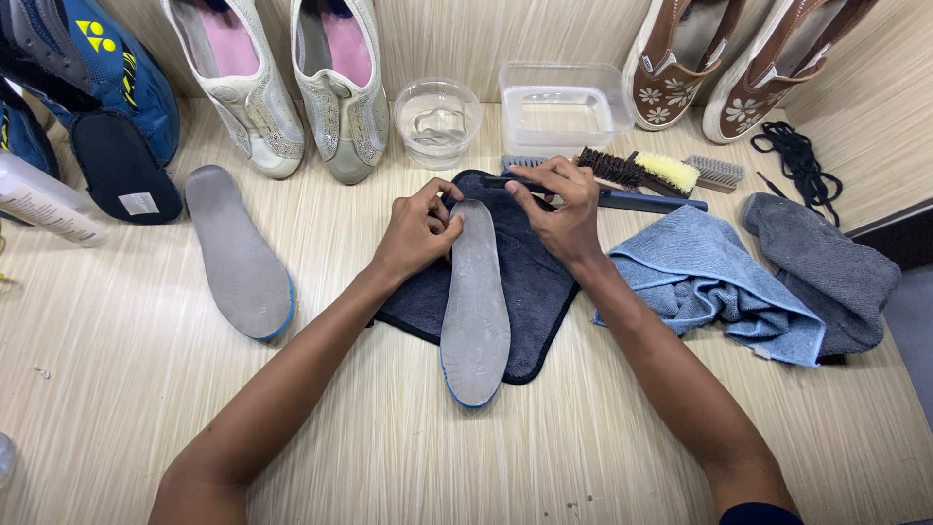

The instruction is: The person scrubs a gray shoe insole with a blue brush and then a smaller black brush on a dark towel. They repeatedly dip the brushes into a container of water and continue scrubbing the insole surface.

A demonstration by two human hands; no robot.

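Grey insole [474, 311] is lying lengthwise on a dark cloth [530, 282], heel end hanging off the cloth's near edge onto the bench [389, 437]; the cloth is probably sitting under it to keep the bench dry and stop it sliding. Left hand [420, 231] is pinching the insole's far tip, fingers pressed together on the edge, seemingly steadying it. Right hand [559, 209] is sitting just right of that tip, grip closing around a dark brush handle [641, 200] that is running off to the right. Second insole [238, 255] is lying well left of the cloth, bare on the bench. Right of the cloth, a blue towel [705, 277] and a grey towel [826, 267] are bunching up together. Beyond the cloth: more brushes [671, 170], a round clear bowl [437, 122], a clear square tub [562, 107], pale shoes [292, 87], brown flowered shoes [719, 68] against the wall. Blue shoes [97, 87] far left, black laces [802, 160] far right.
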